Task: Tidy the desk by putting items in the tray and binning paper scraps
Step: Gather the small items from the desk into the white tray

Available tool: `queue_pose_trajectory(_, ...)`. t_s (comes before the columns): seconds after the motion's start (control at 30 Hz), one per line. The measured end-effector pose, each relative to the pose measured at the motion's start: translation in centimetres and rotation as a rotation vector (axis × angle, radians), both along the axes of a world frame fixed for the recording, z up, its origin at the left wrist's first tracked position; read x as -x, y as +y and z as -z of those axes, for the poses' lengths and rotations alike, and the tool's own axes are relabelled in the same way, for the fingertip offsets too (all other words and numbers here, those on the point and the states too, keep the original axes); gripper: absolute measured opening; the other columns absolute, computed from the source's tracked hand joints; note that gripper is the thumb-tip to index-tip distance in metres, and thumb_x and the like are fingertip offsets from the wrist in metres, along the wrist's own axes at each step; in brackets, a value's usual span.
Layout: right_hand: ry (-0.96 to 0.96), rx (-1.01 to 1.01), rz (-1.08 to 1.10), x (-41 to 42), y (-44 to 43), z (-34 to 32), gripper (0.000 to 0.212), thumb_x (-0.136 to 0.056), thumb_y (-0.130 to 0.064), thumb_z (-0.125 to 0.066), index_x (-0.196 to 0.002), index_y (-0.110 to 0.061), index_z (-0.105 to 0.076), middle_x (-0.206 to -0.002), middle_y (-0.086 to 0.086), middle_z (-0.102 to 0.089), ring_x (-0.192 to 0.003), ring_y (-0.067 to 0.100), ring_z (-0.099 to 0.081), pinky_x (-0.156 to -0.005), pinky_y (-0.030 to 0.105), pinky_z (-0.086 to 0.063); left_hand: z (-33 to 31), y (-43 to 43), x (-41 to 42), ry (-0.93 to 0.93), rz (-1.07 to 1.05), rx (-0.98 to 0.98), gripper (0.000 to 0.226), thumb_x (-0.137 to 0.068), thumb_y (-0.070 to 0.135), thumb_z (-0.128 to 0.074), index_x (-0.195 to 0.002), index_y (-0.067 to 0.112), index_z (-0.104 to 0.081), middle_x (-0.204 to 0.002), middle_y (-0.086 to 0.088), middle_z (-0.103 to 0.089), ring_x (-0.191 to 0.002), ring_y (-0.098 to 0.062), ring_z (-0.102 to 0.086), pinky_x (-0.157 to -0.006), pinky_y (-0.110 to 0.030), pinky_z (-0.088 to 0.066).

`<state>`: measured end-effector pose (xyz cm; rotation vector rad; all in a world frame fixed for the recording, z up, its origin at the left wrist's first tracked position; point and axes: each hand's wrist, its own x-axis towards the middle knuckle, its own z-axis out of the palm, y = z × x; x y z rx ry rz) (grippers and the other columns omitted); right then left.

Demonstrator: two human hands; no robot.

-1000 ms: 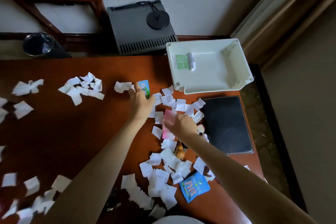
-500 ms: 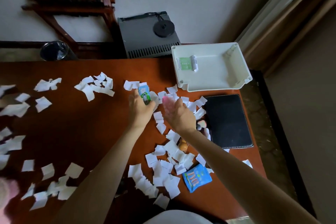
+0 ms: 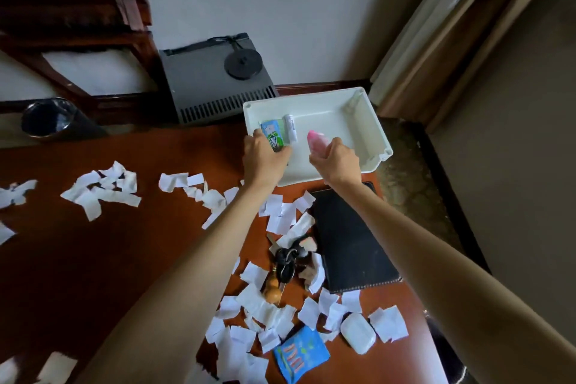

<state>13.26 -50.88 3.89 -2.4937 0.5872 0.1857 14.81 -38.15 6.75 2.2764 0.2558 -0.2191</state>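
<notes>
L hand (image 3: 265, 159) is gripping a blue-green packet (image 3: 274, 138), fingers curled round it, over the left end of the white tray (image 3: 372, 123). R hand (image 3: 338, 162) is clutching a pink item (image 3: 315, 140) w/ curled fingers, over tray's middle. Tray is sitting at far right corner of desk (image 3: 93, 259), holding a white tube (image 3: 290, 128) just beside the packet. Paper scraps (image 3: 99, 193) are lying all over desk; bin (image 3: 46, 117) is standing beyond its far left edge.

Small pack (image 3: 275, 138) – green logo, perhaps "Doublemint"
</notes>
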Motion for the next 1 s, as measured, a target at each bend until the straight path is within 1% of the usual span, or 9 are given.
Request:
queue_pose_trajectory(0.2,0.091,-0.056,-0.048,-5.4,-1.6,3.7,0.043,-0.086,-0.025,-0.06,-0.119,-0.003,-0.043,-0.114,0.019,-0.06,-0.101,0.035,-0.059,-0.084,0.04,-0.049,2.5,-2.6,-4.5,0.075,-0.002,-0.082,0.048,-0.087,0.024,-0.059,-0.126,0.001,-0.044,-0.125,-0.017,-0.047,-0.115,-0.028,-0.051,-0.072,-0.023,-0.038)
queue_pose_trajectory(0.37,0.053,-0.074,-0.049,-8.7,-1.6,5.7,0.041,-0.088,-0.024,-0.057,-0.118,-0.002,-0.042,-0.111,0.02,-0.058,-0.101,0.036,-0.059,-0.086,0.042,-0.052,4.4,-3.5,-7.4,0.106,-0.009,-0.127,0.046,-0.088,0.022,-0.058,-0.125,0.0,-0.043,-0.125,-0.018,-0.046,-0.113,-0.031,-0.052,-0.073,-0.027,-0.039)
queue_pose_trajectory(0.43,0.045,-0.091,-0.062,-9.5,-1.5,6.1,0.042,-0.089,-0.027,-0.057,-0.119,-0.001,-0.042,-0.111,0.021,-0.056,-0.1,0.037,-0.058,-0.084,0.041,-0.051,5.0,-3.5,-8.0,0.106,-0.011,-0.132,0.047,-0.088,0.021,-0.057,-0.127,0.0,-0.042,-0.126,-0.018,-0.045,-0.113,-0.031,-0.053,-0.07,-0.025,-0.037)
queue_pose_trajectory(0.53,0.037,-0.12,-0.092,-9.9,-1.4,6.4,0.04,-0.088,-0.019,-0.059,-0.12,-0.002,-0.043,-0.115,0.021,-0.053,-0.101,0.036,-0.057,-0.079,0.036,-0.047,5.7,-3.3,-8.3,0.091,-0.007,-0.125,0.048,-0.089,0.021,-0.057,-0.128,0.0,-0.041,-0.126,-0.018,-0.046,-0.112,-0.029,-0.054,-0.068,-0.023,-0.039)
queue_pose_trajectory(0.7,-0.003,-0.134,-0.087,-9.1,-1.6,6.2,0.039,-0.091,-0.014,-0.052,-0.128,-0.005,-0.046,-0.125,0.018,-0.049,-0.105,0.035,-0.055,-0.086,0.036,-0.045,6.1,-3.3,-8.7,0.094,-0.036,-0.049,0.047,-0.086,0.021,-0.061,-0.123,0.001,-0.041,-0.122,-0.018,-0.049,-0.11,-0.03,-0.055,-0.069,-0.026,-0.042)
queue_pose_trajectory(0.77,-0.061,-0.131,-0.067,-8.4,-2.0,5.8,0.036,-0.088,-0.013,-0.053,-0.123,-0.005,-0.051,-0.125,0.016,-0.048,-0.101,0.034,-0.058,-0.082,0.032,-0.044,6.1,-3.4,-8.9,0.12,-0.057,0.034,0.046,-0.084,0.019,-0.062,-0.121,0.002,-0.039,-0.121,-0.019,-0.052,-0.109,-0.031,-0.057,-0.072,-0.03,-0.045)
queue_pose_trajectory(0.83,-0.12,-0.157,-0.087,-7.8,-2.5,5.4,0.03,-0.085,-0.014,-0.058,-0.113,-0.006,-0.059,-0.118,0.014,-0.054,-0.092,0.029,-0.059,-0.076,0.026,-0.041,6.1,-3.7,-9.2,0.13,-0.07,0.101,0.046,-0.084,0.015,-0.062,-0.121,0.004,-0.037,-0.12,-0.017,-0.053,-0.108,-0.029,-0.057,-0.072,-0.03,-0.048)
queue_pose_trajectory(0.9,-0.125,-0.2,-0.16,-7.2,-3.0,5.2,0.025,-0.085,-0.021,-0.064,-0.106,-0.008,-0.066,-0.11,0.011,-0.061,-0.079,0.019,-0.054,-0.07,0.021,-0.037,6.0,-4.2,-9.4,0.131,-0.048,0.145,0.051,-0.083,0.01,-0.063,-0.126,0.008,-0.035,-0.112,-0.012,-0.052,-0.104,-0.026,-0.058,-0.063,-0.025,-0.047)
queue_pose_trajectory(1.0,-0.089,-0.239,-0.233,-6.5,-3.9,4.7,0.03,-0.083,-0.028,-0.069,-0.107,-0.011,-0.068,-0.105,0.008,-0.064,-0.074,0.012,-0.047,-0.062,0.018,-0.035,5.6,-5.5,-9.5,0.153,-0.033,0.202,0.058,-0.082,0.002,-0.062,-0.131,0.013,-0.032,-0.1,-0.004,-0.045,-0.092,-0.02,-0.053,-0.055,-0.018,-0.043)
